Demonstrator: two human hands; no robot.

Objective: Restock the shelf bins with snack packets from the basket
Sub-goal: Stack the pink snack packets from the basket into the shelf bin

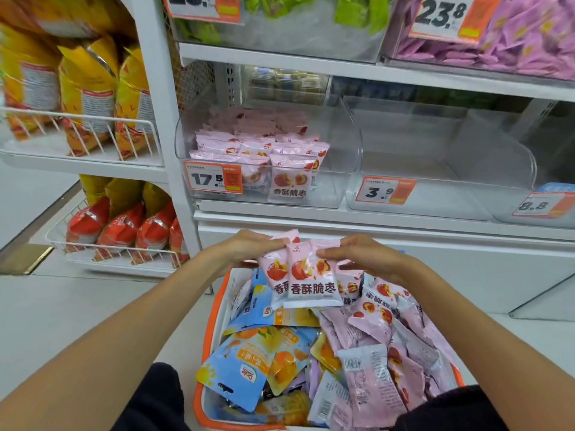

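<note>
While both hands, left [249, 247] and right [357, 255], pinch pink packets [306, 276] mid-frame over basket [214, 309], loose fanned ones may slip before bin [342, 144].

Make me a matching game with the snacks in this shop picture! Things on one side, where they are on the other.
Things:
1. pink packets
2. blue packets
3. yellow bags
4. 3.9 price tag

Places:
A. on the front of a clear bin
B. in both hands
C. on the wire shelf at left
D. lying in the basket

Pairs: 1-B, 2-D, 3-C, 4-A
</note>
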